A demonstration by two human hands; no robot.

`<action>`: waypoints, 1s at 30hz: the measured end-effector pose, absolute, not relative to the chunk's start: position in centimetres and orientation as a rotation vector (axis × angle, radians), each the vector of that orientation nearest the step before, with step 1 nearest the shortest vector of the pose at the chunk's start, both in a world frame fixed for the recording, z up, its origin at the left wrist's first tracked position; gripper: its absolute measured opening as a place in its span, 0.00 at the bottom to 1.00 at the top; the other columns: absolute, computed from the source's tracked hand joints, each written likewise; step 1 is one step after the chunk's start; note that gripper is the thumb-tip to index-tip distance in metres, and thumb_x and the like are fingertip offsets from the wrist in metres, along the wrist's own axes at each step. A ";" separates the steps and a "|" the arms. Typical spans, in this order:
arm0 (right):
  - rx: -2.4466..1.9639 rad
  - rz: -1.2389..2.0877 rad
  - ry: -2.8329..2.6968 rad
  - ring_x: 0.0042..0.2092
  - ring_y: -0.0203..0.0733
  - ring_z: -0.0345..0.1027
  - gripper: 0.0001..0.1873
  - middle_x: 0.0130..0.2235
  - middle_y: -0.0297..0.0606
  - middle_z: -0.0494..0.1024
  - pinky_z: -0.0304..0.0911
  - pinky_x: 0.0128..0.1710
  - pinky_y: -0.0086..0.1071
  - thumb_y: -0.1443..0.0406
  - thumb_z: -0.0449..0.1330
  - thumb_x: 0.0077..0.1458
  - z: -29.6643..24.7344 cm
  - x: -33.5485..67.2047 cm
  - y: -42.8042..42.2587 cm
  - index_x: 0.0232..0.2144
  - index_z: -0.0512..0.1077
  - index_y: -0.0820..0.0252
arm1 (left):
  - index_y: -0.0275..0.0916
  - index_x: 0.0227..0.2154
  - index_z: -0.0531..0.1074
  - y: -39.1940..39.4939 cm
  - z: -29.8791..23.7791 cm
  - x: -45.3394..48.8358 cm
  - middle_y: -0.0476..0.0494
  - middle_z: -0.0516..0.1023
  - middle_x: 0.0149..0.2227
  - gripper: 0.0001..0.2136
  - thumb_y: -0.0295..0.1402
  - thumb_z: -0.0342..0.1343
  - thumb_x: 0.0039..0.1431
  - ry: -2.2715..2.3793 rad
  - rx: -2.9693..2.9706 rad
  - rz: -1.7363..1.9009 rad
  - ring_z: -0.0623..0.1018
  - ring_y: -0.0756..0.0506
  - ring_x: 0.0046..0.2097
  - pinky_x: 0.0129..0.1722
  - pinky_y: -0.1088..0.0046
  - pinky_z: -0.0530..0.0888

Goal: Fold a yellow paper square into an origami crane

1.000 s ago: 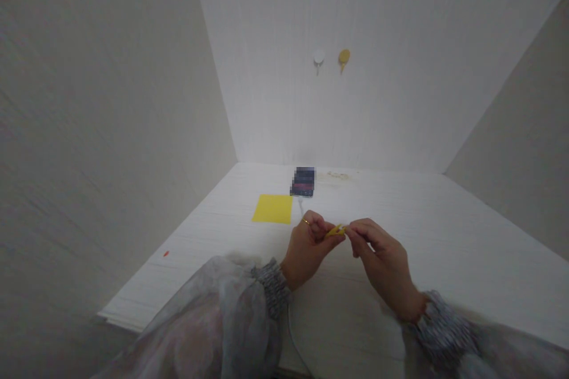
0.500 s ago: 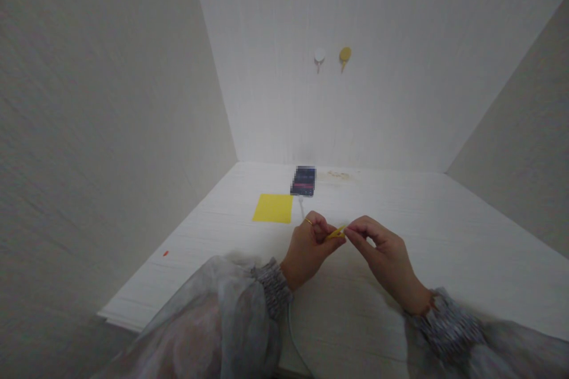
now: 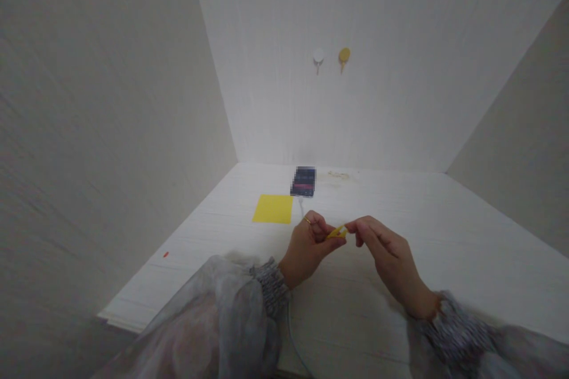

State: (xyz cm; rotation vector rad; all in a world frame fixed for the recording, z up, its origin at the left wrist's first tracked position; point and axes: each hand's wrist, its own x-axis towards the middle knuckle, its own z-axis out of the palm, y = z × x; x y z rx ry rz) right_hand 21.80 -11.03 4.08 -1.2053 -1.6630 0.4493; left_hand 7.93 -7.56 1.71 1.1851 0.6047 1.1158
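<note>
Leftmost, a flat yellow square paper sheet (image 3: 272,209) lies on the white wooden worktop (image 3: 444,231). Lower and to its right, the left hand (image 3: 306,246) has its grip closed on a small folded yellow paper strip (image 3: 336,232), held just below frame centre. The right hand (image 3: 384,249) pinches the strip's other end.

We look into a pale alcove. A white back wall (image 3: 377,71) meets a beige left wall (image 3: 98,100) and a beige right wall (image 3: 524,160). A white hook (image 3: 318,57) and a yellow hook (image 3: 344,56) sit side by side on the back wall. Below them, a white wood-grain table (image 3: 444,219) reaches the back wall. The light is soft and dim.
</note>
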 end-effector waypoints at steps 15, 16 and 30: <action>-1.242 0.320 -1.689 0.26 0.35 0.61 0.09 0.23 0.32 0.68 0.57 0.27 0.29 0.64 0.52 0.49 3.9 22.1 -11.0 0.20 0.66 0.59 | 0.36 0.31 0.63 -7.3 1.5 7.6 0.48 0.73 0.27 0.14 0.35 0.57 0.42 0.575 1.235 1.016 0.72 0.52 0.29 0.30 0.76 0.65; -1.248 0.306 -1.686 0.26 0.35 0.61 0.09 0.23 0.33 0.67 0.57 0.27 0.29 0.64 0.52 0.49 3.8 22.2 -11.0 0.20 0.66 0.59 | 0.35 0.30 0.65 -7.2 1.3 7.6 0.48 0.72 0.26 0.12 0.36 0.56 0.43 0.596 1.261 1.023 0.71 0.52 0.29 0.31 0.75 0.65; -1.242 0.352 -1.717 0.29 0.35 0.61 0.04 0.26 0.33 0.67 0.58 0.30 0.29 0.64 0.55 0.48 3.1 21.8 -10.9 0.26 0.66 0.59 | 0.33 0.24 0.67 -6.9 1.1 7.7 0.50 0.69 0.23 0.10 0.36 0.56 0.43 0.693 1.322 1.069 0.67 0.54 0.25 0.28 0.76 0.64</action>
